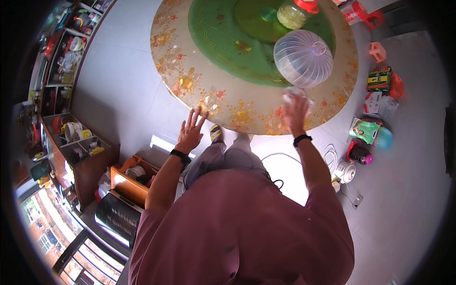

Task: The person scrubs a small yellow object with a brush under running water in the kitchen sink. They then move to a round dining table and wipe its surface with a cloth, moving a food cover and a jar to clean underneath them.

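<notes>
My right hand (296, 113), blurred, is on a pinkish-white cloth or tissue (294, 93) against the round table (260, 101), whose cover bears a gold and red floral print. Just beyond that hand stands a translucent plastic mesh food cover (302, 60); what lies under it is hard to make out. Behind the cover is a clear jar with a red lid (293, 16), part filled with something pale, on the green centre of the table. My left hand (192, 131) has its fingers spread, with the fingertips at the near left edge of the table, and holds nothing.
Boxes (379, 80), bags, a dark jar with a pink lid (360, 155) and a coiled cable (330, 156) are on the floor at right. A small pink stool (377, 52) stands farther back. Filled shelves (58, 85) and a wooden cabinet (96, 174) line the left side.
</notes>
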`<action>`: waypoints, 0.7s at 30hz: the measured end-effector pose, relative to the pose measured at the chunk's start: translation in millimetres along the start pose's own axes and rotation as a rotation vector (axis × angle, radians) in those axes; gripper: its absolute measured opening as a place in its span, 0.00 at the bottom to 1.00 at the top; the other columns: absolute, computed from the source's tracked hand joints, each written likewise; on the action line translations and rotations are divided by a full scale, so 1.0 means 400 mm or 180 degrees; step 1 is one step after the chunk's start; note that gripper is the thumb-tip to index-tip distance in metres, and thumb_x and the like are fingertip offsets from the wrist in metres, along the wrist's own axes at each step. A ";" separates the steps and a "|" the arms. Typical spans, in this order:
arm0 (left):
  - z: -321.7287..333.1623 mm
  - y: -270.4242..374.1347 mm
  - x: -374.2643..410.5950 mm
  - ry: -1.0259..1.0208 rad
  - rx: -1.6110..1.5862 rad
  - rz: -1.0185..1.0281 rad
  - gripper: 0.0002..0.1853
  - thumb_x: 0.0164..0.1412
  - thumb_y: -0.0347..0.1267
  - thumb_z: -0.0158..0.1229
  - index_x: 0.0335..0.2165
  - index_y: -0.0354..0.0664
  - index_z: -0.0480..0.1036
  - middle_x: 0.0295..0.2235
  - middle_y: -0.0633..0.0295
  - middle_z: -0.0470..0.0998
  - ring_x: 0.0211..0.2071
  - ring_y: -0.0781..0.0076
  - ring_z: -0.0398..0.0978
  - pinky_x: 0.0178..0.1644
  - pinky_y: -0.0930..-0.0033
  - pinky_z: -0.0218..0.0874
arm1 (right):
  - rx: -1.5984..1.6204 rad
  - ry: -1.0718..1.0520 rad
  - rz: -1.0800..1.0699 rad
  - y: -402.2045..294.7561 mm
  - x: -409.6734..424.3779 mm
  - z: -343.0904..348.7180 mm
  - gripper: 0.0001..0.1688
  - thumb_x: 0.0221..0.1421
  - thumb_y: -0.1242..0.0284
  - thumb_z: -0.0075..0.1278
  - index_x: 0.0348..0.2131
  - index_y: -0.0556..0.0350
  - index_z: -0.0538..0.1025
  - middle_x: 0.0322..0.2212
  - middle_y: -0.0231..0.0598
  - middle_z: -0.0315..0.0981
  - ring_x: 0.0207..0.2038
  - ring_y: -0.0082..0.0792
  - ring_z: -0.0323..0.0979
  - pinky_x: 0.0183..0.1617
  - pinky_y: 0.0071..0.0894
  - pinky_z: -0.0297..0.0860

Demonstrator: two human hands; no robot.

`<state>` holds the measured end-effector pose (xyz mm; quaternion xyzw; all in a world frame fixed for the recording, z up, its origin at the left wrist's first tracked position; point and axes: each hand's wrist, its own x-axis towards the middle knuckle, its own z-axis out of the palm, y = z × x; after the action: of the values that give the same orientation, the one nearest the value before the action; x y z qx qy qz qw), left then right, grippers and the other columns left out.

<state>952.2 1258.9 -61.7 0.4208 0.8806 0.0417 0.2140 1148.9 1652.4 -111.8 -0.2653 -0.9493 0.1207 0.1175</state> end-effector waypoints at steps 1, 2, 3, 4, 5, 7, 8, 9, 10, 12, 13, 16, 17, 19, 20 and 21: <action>0.011 -0.003 0.002 0.0102 -0.0073 0.0070 0.51 0.52 0.31 0.66 0.68 0.62 0.47 0.71 0.63 0.39 0.70 0.52 0.41 0.62 0.41 0.57 | -0.0353 0.0074 0.0603 0.033 -0.020 0.027 0.36 0.54 0.63 0.53 0.60 0.51 0.62 0.63 0.55 0.52 0.66 0.66 0.46 0.69 0.65 0.38; 0.007 0.003 0.003 0.0241 -0.0234 0.0083 0.44 0.52 0.29 0.65 0.65 0.56 0.55 0.69 0.60 0.46 0.69 0.51 0.47 0.61 0.46 0.59 | -0.0287 0.0175 0.0588 0.019 -0.033 0.053 0.37 0.55 0.62 0.53 0.60 0.53 0.61 0.64 0.57 0.50 0.66 0.68 0.44 0.69 0.66 0.38; 0.015 -0.005 0.005 0.0353 -0.0420 0.0081 0.41 0.52 0.28 0.64 0.63 0.54 0.59 0.68 0.58 0.49 0.68 0.52 0.50 0.60 0.48 0.60 | -0.0218 0.0275 0.0553 -0.017 -0.041 0.082 0.37 0.56 0.61 0.52 0.60 0.56 0.60 0.65 0.59 0.48 0.66 0.70 0.43 0.69 0.67 0.38; 0.029 -0.021 0.014 0.0464 -0.0594 0.0078 0.37 0.52 0.28 0.64 0.61 0.52 0.63 0.67 0.57 0.52 0.66 0.52 0.53 0.60 0.49 0.60 | -0.0138 0.0376 0.0523 -0.061 -0.049 0.114 0.38 0.57 0.60 0.51 0.60 0.58 0.59 0.65 0.60 0.46 0.67 0.73 0.41 0.69 0.68 0.38; 0.045 -0.041 0.023 0.0563 -0.0751 0.0089 0.34 0.52 0.27 0.64 0.58 0.49 0.67 0.66 0.56 0.55 0.65 0.52 0.56 0.59 0.51 0.61 | 0.0027 0.0679 0.0049 -0.110 -0.063 0.153 0.39 0.56 0.59 0.52 0.59 0.64 0.59 0.65 0.61 0.46 0.67 0.73 0.39 0.69 0.70 0.38; 0.104 -0.082 0.030 0.1434 -0.1271 -0.0352 0.24 0.54 0.25 0.61 0.51 0.43 0.73 0.55 0.53 0.70 0.53 0.59 0.70 0.56 0.61 0.65 | 0.0172 0.0165 -0.0369 -0.275 -0.070 0.155 0.37 0.52 0.61 0.55 0.54 0.66 0.62 0.65 0.61 0.46 0.67 0.73 0.40 0.68 0.71 0.38; 0.097 -0.101 0.046 0.1066 -0.2412 -0.0980 0.23 0.55 0.24 0.58 0.52 0.40 0.73 0.51 0.54 0.72 0.50 0.61 0.72 0.54 0.64 0.66 | 0.0342 -0.0157 -0.0413 -0.349 -0.062 0.132 0.36 0.51 0.61 0.56 0.52 0.65 0.64 0.64 0.61 0.46 0.66 0.73 0.40 0.68 0.71 0.38; 0.085 -0.113 0.050 0.0658 -0.3545 -0.1601 0.23 0.57 0.22 0.55 0.52 0.37 0.72 0.47 0.54 0.75 0.46 0.64 0.75 0.52 0.66 0.67 | 0.0505 -0.0479 -0.0454 -0.404 -0.051 0.098 0.35 0.50 0.61 0.57 0.51 0.65 0.65 0.64 0.61 0.47 0.66 0.73 0.41 0.68 0.70 0.38; 0.056 -0.096 0.044 0.0804 -0.5226 -0.1757 0.23 0.58 0.21 0.51 0.53 0.33 0.71 0.42 0.56 0.78 0.41 0.67 0.77 0.49 0.69 0.68 | 0.0489 -0.0468 -0.0449 -0.412 -0.051 0.097 0.35 0.50 0.62 0.57 0.51 0.64 0.65 0.64 0.60 0.47 0.66 0.72 0.41 0.68 0.70 0.39; 0.072 -0.110 0.034 0.0796 -0.5361 -0.1361 0.22 0.57 0.21 0.52 0.52 0.32 0.71 0.43 0.56 0.78 0.41 0.65 0.77 0.48 0.68 0.68 | 0.0462 -0.0451 -0.0469 -0.413 -0.047 0.091 0.35 0.49 0.62 0.58 0.52 0.63 0.66 0.65 0.57 0.47 0.67 0.70 0.41 0.68 0.68 0.39; 0.078 -0.117 0.030 0.0811 -0.5435 -0.1166 0.22 0.57 0.21 0.52 0.52 0.32 0.71 0.43 0.56 0.78 0.41 0.65 0.77 0.48 0.67 0.68 | 0.0461 -0.0489 -0.0587 -0.407 -0.046 0.084 0.35 0.49 0.62 0.58 0.52 0.62 0.66 0.65 0.56 0.47 0.67 0.69 0.42 0.69 0.66 0.40; 0.090 -0.114 0.017 0.0738 -0.5382 -0.1254 0.20 0.59 0.25 0.54 0.51 0.33 0.72 0.41 0.57 0.79 0.40 0.66 0.77 0.46 0.69 0.68 | 0.0483 -0.0625 -0.0817 -0.378 -0.051 0.046 0.38 0.48 0.64 0.59 0.55 0.59 0.66 0.66 0.50 0.47 0.68 0.62 0.43 0.70 0.62 0.41; 0.091 -0.112 0.013 0.0719 -0.5360 -0.1316 0.20 0.59 0.25 0.55 0.50 0.34 0.72 0.41 0.57 0.79 0.40 0.66 0.77 0.46 0.69 0.68 | 0.0499 -0.0633 -0.0807 -0.378 -0.050 0.045 0.37 0.48 0.64 0.58 0.55 0.60 0.66 0.65 0.50 0.48 0.67 0.64 0.44 0.69 0.63 0.42; 0.093 -0.103 0.021 0.0513 -0.5474 -0.1702 0.16 0.61 0.29 0.57 0.47 0.33 0.75 0.41 0.59 0.78 0.38 0.68 0.77 0.44 0.69 0.69 | 0.0519 -0.0650 -0.0787 -0.378 -0.048 0.043 0.36 0.47 0.65 0.56 0.54 0.60 0.67 0.64 0.50 0.50 0.66 0.66 0.45 0.68 0.67 0.44; 0.091 -0.102 0.028 0.0343 -0.5658 -0.1945 0.15 0.62 0.28 0.57 0.46 0.32 0.75 0.44 0.57 0.77 0.39 0.67 0.77 0.44 0.67 0.70 | 0.0490 -0.0635 -0.0833 -0.377 -0.051 0.048 0.36 0.47 0.65 0.56 0.54 0.60 0.66 0.64 0.50 0.50 0.66 0.67 0.45 0.67 0.68 0.44; 0.085 -0.092 0.039 0.0165 -0.5842 -0.2171 0.14 0.63 0.27 0.56 0.46 0.31 0.75 0.46 0.56 0.76 0.40 0.66 0.78 0.45 0.66 0.71 | 0.0397 -0.0609 -0.0873 -0.377 -0.051 0.055 0.37 0.47 0.65 0.56 0.55 0.60 0.66 0.64 0.51 0.50 0.66 0.67 0.45 0.67 0.68 0.44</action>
<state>931.1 1243.5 -106.9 -0.1873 0.5849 0.6556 0.4394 1087.7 1512.7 -91.7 -0.1129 -0.9741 0.1869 0.0583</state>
